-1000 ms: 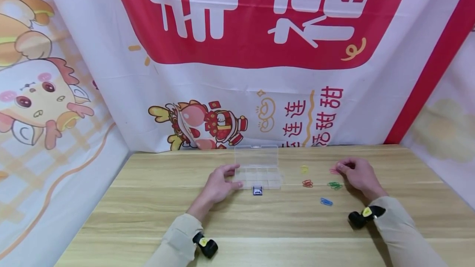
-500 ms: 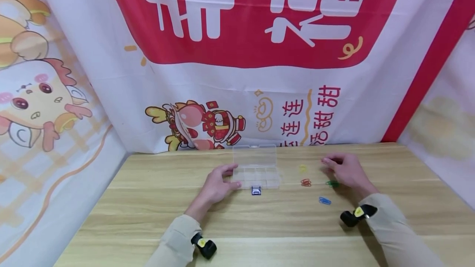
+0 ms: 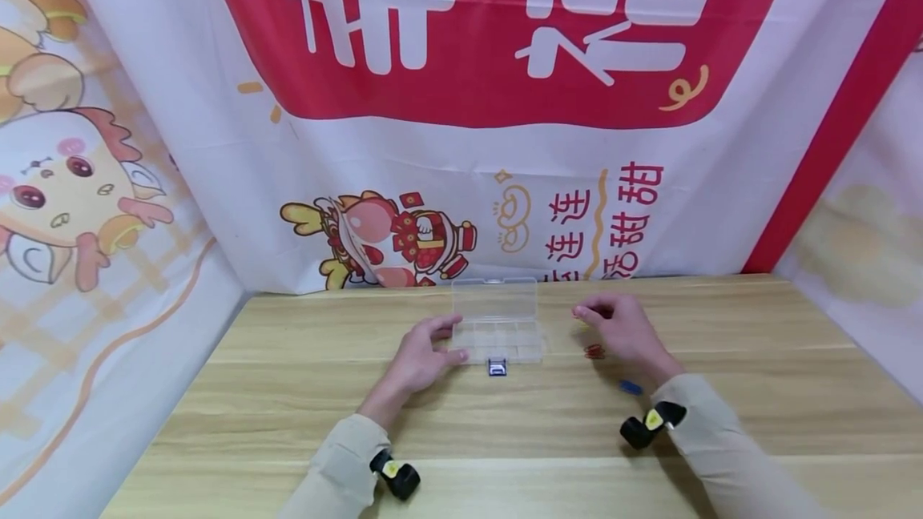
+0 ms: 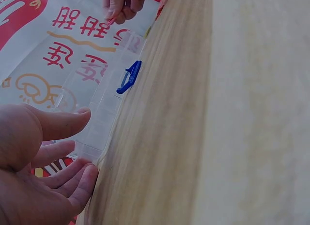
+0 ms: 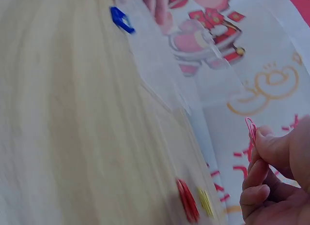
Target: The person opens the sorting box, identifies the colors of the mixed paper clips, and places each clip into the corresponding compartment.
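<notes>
The clear plastic box stands with its lid up at the back of the table, its compartments showing and a blue latch on its near side. My left hand holds the box's left end, thumb at the near corner and forefinger by the hinge side. My right hand is raised right of the box. Its thumb and forefinger pinch a pink paper clip, whose looped end sticks out. Red paper clips and yellow paper clips lie beneath this hand.
Blue paper clips lie nearer to me on the wooden table, below the right wrist. The green clips are hidden under the right hand in the head view. A printed cloth hangs right behind the table's back edge.
My right hand has lifted the pink paper clip off the table and carried it left toward the box, over the yellow clips. The left hand and the box have stayed in place.
</notes>
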